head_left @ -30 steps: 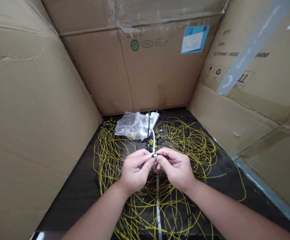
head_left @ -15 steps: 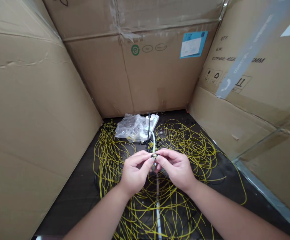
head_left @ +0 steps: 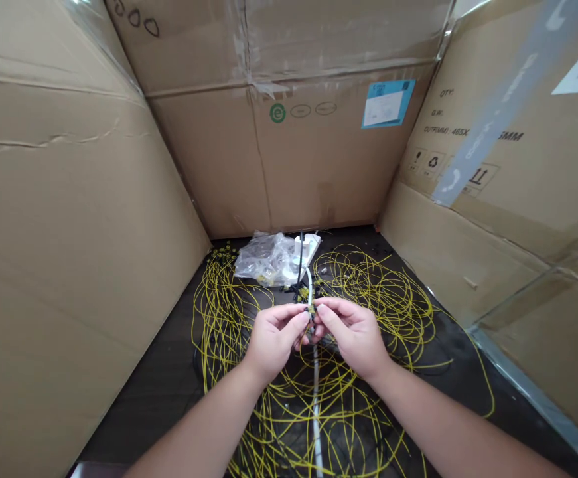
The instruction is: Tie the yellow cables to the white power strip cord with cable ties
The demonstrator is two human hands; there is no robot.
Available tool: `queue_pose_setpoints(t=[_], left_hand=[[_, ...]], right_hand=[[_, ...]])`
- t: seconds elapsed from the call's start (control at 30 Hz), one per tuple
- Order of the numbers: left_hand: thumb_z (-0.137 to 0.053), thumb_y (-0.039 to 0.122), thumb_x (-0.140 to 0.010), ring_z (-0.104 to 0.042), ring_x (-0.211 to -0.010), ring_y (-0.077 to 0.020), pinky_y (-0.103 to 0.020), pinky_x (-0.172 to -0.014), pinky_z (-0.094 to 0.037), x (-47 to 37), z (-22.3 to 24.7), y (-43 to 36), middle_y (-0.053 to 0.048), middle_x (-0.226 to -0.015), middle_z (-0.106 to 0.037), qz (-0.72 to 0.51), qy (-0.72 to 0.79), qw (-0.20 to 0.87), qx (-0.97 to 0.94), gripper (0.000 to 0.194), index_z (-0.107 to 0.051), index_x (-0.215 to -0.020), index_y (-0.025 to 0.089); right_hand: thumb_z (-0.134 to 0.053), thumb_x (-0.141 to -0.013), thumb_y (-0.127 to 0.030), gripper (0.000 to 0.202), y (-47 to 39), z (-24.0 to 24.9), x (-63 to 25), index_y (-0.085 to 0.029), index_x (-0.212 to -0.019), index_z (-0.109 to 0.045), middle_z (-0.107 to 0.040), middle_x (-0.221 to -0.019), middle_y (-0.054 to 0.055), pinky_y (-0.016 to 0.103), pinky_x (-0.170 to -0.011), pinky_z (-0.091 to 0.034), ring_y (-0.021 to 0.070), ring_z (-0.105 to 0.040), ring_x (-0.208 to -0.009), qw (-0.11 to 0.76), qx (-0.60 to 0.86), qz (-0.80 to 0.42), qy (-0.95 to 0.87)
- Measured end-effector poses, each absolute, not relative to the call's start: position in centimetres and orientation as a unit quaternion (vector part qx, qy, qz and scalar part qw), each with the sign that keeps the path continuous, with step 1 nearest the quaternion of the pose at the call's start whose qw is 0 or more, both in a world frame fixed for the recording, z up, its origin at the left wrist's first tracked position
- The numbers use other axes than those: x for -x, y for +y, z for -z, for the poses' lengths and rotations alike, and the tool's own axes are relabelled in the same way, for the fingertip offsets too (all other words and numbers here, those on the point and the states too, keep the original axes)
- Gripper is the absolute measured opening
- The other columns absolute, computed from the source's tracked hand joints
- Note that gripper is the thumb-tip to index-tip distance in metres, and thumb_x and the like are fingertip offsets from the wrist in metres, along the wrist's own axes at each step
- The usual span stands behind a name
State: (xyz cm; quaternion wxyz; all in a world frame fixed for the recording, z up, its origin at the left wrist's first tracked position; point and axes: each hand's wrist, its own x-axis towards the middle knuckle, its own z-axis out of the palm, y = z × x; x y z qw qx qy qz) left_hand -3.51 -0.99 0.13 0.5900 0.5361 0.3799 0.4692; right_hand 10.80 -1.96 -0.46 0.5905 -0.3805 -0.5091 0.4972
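Both hands meet at the centre, fingertips almost touching. My left hand pinches one side of a small black-and-yellow part. On the other side, my right hand has thumb and index finger closed at the same part. Its exact shape is too small to tell. Around and beneath the hands lie tangled thin yellow wires. A white cable runs under the hands toward the front. Just beyond the fingertips is a small heap of black and yellow pieces.
A clear plastic bag lies beside a white power strip with a plug and a black cord. Cardboard boxes stand at the left, back and right of the dark surface.
The view has shifted slightly, so the boxes sit lower in it. My hands stay together at the small part, with the right fingertips slightly farther from it.
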Motion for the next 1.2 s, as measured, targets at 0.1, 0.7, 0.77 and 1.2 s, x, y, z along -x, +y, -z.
queue_pose_setpoints(t=[0.1,0.7,0.77,1.2], left_hand=[[-0.061,0.026,-0.078,-0.051,-0.048,-0.0072,-0.019,-0.044,-0.04,3.4,-0.1,-1.0,-0.003,-0.062,-0.062,-0.472,0.381,0.593,-0.529,0.017,-0.069,-0.086,0.013],[-0.062,0.025,-0.077,-0.057,-0.055,-0.01,-0.025,-0.057,-0.048,2.9,-4.4,-1.9,-0.003,-0.066,-0.062,-0.576,0.313,0.602,-0.456,0.019,-0.066,-0.092,0.014],[-0.063,0.025,-0.076,-0.057,-0.054,-0.0099,-0.025,-0.055,-0.048,3.1,-6.7,-1.6,-0.003,-0.07,-0.061,-0.592,0.301,0.602,-0.443,0.019,-0.065,-0.091,0.013],[-0.049,0.015,-0.083,-0.04,-0.044,-0.0014,-0.015,-0.042,-0.037,13.2,-9.0,11.6,0.0,-0.067,-0.052,-0.658,0.576,0.347,-0.337,0.009,-0.056,-0.084,0.008]], right_hand=[[-0.061,-0.08,-0.03,0.019,-1.9,0.5,-10.8,-0.014,-0.09,-0.064,-0.062,-0.067,0.002,0.027,-0.051,-0.054,0.0119,-0.06,-0.052,0.587,0.385,-0.497,-0.51],[-0.063,-0.075,-0.025,0.059,-2.7,1.7,-11.0,-0.016,-0.128,-0.038,-0.055,-0.116,0.016,0.051,-0.095,-0.041,0.0287,-0.052,-0.108,0.433,0.372,-0.127,-0.811],[-0.053,-0.081,-0.015,0.039,-2.3,1.5,-10.9,-0.017,-0.119,-0.046,-0.061,-0.099,0.01,0.05,-0.095,-0.04,0.0224,-0.059,-0.093,0.452,0.356,-0.102,-0.812],[-0.055,-0.078,-0.008,0.024,-2.5,-0.9,-13.0,-0.017,-0.099,-0.059,-0.065,-0.081,0.008,0.037,-0.067,-0.049,0.0199,-0.06,-0.071,0.534,0.349,-0.018,-0.77]])
